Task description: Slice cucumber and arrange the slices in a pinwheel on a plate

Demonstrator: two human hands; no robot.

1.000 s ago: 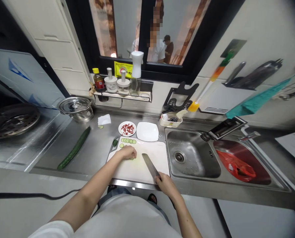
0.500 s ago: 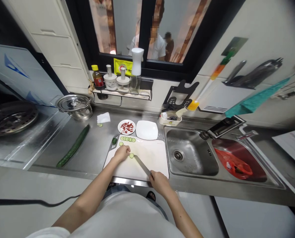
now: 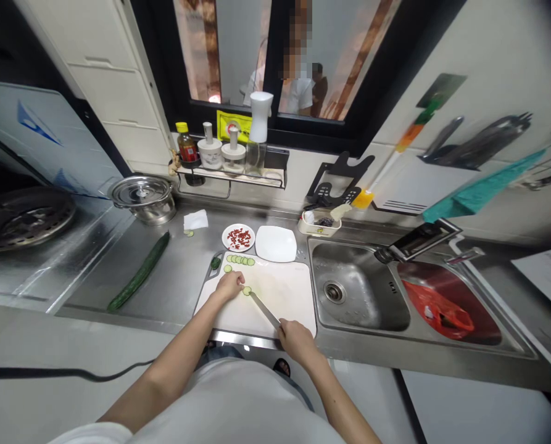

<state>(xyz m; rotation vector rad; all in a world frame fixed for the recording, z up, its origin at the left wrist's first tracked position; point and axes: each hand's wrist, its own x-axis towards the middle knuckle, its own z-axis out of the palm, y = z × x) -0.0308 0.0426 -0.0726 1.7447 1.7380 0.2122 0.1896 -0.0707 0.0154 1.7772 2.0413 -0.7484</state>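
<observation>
From the head, the right hand clutches a knife, tip at a cucumber slice on the cutting board; whether the curled left hand holds anything I can't tell. One slip could nick it.

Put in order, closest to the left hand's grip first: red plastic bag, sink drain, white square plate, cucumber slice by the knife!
Head view, from the left hand's grip:
1. Cucumber slice: right, by the knife.
2. White square plate: right, farther back.
3. Sink drain: right, in left basin.
4. Red plastic bag: far right, in right basin.
</observation>
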